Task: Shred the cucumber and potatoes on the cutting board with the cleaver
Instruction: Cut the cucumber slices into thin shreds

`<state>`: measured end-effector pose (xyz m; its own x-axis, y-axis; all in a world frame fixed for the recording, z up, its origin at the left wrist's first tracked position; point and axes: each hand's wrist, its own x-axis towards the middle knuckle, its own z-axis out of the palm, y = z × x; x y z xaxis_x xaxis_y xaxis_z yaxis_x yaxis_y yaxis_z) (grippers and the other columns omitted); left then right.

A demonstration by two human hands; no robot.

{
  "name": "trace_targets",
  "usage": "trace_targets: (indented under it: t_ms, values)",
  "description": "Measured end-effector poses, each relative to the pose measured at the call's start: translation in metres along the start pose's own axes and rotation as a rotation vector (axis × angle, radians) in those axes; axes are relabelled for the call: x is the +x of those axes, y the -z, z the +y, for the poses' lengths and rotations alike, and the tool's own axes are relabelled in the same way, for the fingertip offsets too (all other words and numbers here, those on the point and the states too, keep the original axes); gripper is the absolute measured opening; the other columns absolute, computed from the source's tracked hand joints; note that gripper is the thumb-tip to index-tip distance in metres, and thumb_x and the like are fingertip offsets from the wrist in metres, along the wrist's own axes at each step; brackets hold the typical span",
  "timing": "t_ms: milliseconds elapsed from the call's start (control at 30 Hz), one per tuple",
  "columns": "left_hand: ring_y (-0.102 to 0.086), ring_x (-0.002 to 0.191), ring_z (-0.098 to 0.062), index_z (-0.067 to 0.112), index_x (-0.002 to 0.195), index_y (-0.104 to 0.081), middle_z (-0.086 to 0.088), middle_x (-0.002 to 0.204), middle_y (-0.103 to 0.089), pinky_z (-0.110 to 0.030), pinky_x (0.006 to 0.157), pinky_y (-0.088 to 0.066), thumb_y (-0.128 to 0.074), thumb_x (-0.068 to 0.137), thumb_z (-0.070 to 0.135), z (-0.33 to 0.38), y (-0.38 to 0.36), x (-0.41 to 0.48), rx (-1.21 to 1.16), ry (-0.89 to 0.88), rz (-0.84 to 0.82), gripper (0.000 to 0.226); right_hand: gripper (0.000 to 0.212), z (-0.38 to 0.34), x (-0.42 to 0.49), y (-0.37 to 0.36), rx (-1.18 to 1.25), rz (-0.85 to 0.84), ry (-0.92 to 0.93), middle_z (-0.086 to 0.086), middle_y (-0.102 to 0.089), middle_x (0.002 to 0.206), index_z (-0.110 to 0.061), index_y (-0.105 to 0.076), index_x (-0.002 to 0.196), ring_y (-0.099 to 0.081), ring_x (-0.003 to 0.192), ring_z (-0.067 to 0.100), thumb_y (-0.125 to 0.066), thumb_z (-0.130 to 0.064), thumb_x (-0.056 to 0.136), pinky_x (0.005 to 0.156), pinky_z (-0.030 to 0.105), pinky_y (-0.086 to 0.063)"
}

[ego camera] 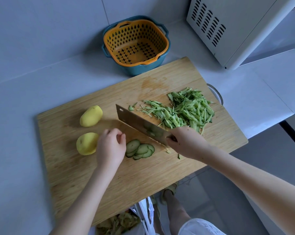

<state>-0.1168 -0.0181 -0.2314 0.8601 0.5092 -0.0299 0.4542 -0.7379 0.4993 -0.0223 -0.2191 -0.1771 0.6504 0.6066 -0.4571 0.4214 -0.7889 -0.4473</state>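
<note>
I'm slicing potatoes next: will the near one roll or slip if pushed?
The near potato probably rolls: it is rounded, with no flat cut face. Likely slippery too, since it looks peeled and smooth. Probably stiff, being whole.

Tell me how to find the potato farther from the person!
Start at the wooden cutting board: two yellow potatoes lie on its left side. The far potato lies nearer the orange basket, alone; the near potato sits beside the left hand.
</note>
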Motion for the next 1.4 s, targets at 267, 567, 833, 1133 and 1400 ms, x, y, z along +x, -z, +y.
trace_targets:
  t_ms: [267, 567, 833, 1133, 1400]
  values:
    - [-0.059, 0.088, -0.024, 0.01, 0.105, -0.057, -0.005, 0.095, -0.06, -0.026, 0.064, -0.036, -0.062, 0.09, 0.032, 0.003, -0.001, -0.024, -0.019, 0.196, -0.187, 0.027, 0.029, 0.035, -0.005, 0.026, 0.051, 0.178, -0.199, -0.002, -0.045, 0.055, -0.009, -0.052, 0.068, -0.037, 0.045, 0.011, -0.044, -0.018, 0.094, 0.043, 0.021, -0.028]
    - [-0.052, 0.108, -0.022, 0.009, 0.122, -0.06, -0.002, 0.112, -0.052, -0.029, 0.092, -0.045, -0.076, 0.079, 0.026, 0.006, -0.009, -0.021, -0.112, -0.021, -0.317, 0.049, 0.041, 0.002, -0.031, -0.018, -0.047, 0.102, -0.102, -0.004, -0.039, 0.055, -0.023, -0.027, 0.057, -0.036, 0.048, 0.013, -0.04, -0.022, 0.096, 0.045, 0.025, -0.029]
    - [-0.035, 0.118, -0.02, 0.019, 0.127, -0.059, -0.002, 0.122, -0.045, -0.033, 0.105, -0.033, -0.079, 0.072, 0.038, 0.009, -0.016, -0.027, 0.034, -0.418, -0.456, 0.061, 0.041, -0.004, -0.037, -0.032, -0.057, 0.125, -0.116, -0.003, -0.034, 0.054, -0.024, -0.021, 0.058, -0.03, 0.045, 0.014, -0.038, -0.023, 0.096, 0.044, 0.027, -0.025]
    - [-0.043, 0.125, -0.033, 0.01, 0.126, -0.061, -0.013, 0.13, -0.054, -0.036, 0.109, -0.028, -0.078, 0.075, 0.013, 0.01, -0.019, -0.01, 0.102, -0.635, -0.429, 0.054, 0.041, -0.01, -0.04, -0.039, -0.063, 0.132, -0.129, -0.003, -0.034, 0.054, -0.022, -0.022, 0.058, -0.03, 0.047, 0.015, -0.037, -0.023, 0.096, 0.044, 0.026, -0.025]
    - [-0.052, 0.086, -0.024, 0.005, 0.096, -0.059, -0.009, 0.094, -0.055, -0.029, 0.07, -0.046, -0.083, 0.068, 0.023, 0.0, -0.021, -0.04, -0.013, -0.394, -0.124, 0.041, 0.036, -0.011, -0.04, -0.043, -0.083, 0.141, -0.144, -0.004, -0.036, 0.056, -0.021, -0.029, 0.061, -0.032, 0.047, 0.015, -0.037, -0.024, 0.097, 0.045, 0.026, -0.027]
